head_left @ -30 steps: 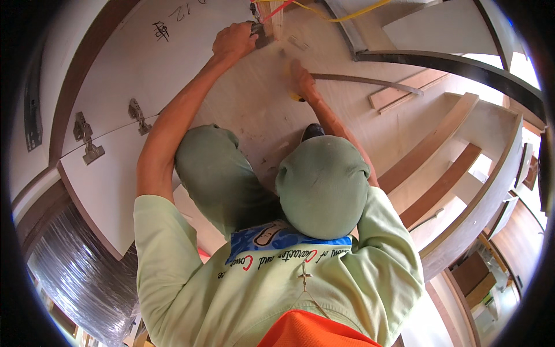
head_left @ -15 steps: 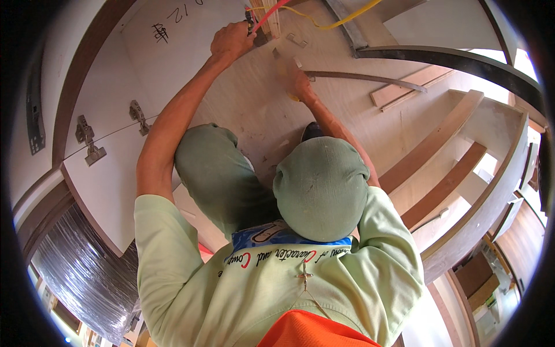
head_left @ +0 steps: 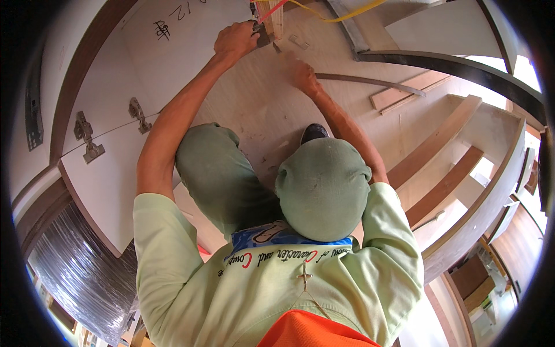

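My left hand [head_left: 236, 41] is closed at the foot of an upright wooden post [head_left: 276, 20], around something dark that its fingers mostly cover. A red hose [head_left: 273, 10] runs past that spot. To the right and nearer, my right hand [head_left: 299, 72] is smeared by motion. It grips a small hand tool [head_left: 277, 50] with a narrow flat tip pointing toward the post's base; its exact kind is not clear. A long thin brown strip [head_left: 373, 80] extends to the right from beside this hand, over the pale wooden panel [head_left: 243, 92].
A yellow cord [head_left: 352, 15] hangs at the top. Two metal hinges [head_left: 87, 136] sit on the white panels at left. Wrapped plastic film [head_left: 84, 272] stands lower left. At right are a curved-looking dark edge [head_left: 439, 58] and wooden slats [head_left: 436, 141]. My knees are below my hands.
My right hand has moved up and slightly left, bringing the tool's tip closer to the post's foot. My left hand has shifted only slightly to the right.
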A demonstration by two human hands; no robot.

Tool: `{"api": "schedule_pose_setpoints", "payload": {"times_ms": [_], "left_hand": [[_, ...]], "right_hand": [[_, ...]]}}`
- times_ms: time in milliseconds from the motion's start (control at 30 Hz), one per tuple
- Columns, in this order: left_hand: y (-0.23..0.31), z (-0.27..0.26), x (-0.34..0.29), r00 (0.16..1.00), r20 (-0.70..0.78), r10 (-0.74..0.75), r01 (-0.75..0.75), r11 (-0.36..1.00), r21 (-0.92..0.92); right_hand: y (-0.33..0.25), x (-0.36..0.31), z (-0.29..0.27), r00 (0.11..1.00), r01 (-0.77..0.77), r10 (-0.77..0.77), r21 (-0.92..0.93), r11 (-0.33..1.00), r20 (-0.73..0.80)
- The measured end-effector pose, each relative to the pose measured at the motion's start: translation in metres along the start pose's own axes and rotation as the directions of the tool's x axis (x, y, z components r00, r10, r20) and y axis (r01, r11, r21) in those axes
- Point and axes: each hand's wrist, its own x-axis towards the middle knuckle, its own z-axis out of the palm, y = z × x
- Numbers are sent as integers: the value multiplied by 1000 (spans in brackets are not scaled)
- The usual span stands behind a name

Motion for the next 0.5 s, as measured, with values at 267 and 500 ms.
{"api": "schedule_pose_setpoints", "payload": {"times_ms": [267, 500], "left_hand": [[0, 2, -2, 999, -33, 9, -8, 1000, 28], [5, -3, -5, 1000, -18, -19, 19, 999, 31]], "right_hand": [[-17, 19, -34, 974, -66, 95, -144, 987, 204], [-25, 38, -47, 942, -34, 118, -262, 965, 315]]}}
